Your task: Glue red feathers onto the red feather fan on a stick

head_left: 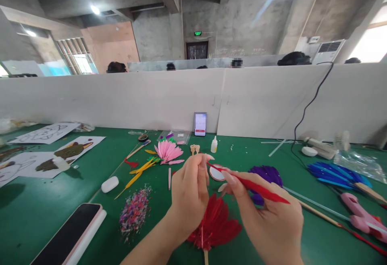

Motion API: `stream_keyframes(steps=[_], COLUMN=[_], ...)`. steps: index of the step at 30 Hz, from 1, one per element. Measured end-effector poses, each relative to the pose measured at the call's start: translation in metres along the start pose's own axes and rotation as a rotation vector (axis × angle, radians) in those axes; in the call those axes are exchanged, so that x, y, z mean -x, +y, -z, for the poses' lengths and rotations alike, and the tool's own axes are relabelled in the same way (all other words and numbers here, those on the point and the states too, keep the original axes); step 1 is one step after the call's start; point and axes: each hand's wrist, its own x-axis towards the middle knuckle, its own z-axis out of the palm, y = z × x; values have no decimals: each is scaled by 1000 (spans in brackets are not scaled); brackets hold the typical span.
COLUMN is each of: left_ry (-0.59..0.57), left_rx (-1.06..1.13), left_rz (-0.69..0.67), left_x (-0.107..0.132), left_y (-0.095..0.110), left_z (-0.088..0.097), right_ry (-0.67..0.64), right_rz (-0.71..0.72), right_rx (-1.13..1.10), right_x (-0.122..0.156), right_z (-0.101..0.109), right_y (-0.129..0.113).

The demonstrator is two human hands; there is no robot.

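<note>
Right hand (269, 216) pinches a red feather (263, 192), left hand (190, 184) nips its thin end, right above the red fan (219, 225); some green table (112, 220) to spare between phone (65, 236) and confetti (135, 212).

Red feathers (222, 222) matt; tabletop (99, 156) smooth; concrete wall (242, 27) rough.

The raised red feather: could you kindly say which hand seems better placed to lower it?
Probably the right hand: its thumb and fingers pinch the red feather partway along, whereas the left hand is by its thin end.
</note>
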Motion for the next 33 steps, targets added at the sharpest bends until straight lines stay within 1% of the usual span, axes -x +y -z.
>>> stream_keyframes(steps=[4, 8, 12, 14, 17, 20, 22, 25, 28, 33], left_ry=[0, -5, 38, 13, -61, -78, -84, -123, -166, -270], left_rx=[39, 115, 185, 196, 159, 134, 152, 180, 177, 166], left_rz=[46, 87, 111, 83, -16, -134, -186, -213, -221, -274], left_x=[-3, -5, -7, -8, -8, -9, -10, -12, -13, -13], left_y=[0, -2, -4, -4, -3, -3, -4, -4, -6, -7], left_z=[1, 3, 8, 11, 13, 13, 12, 12, 14, 20], right_ry=[12, 64, 87, 77, 61, 56, 36, 25, 48, 3], right_rz=[-17, -46, -61, -80, -122, -155, -150, -158, -194, -197], right_rx=[5, -27, -15, -23, -56, -94, -104, -116, -147, -168], right_x=[-1, 0, -1, -2, -2, -2, -2, -4, -5, -8], right_z=[1, 6, 12, 14, 14, 13, 13, 13, 13, 17], right_y=[0, 1, 4, 4, 4, 3, 3, 3, 3, 4])
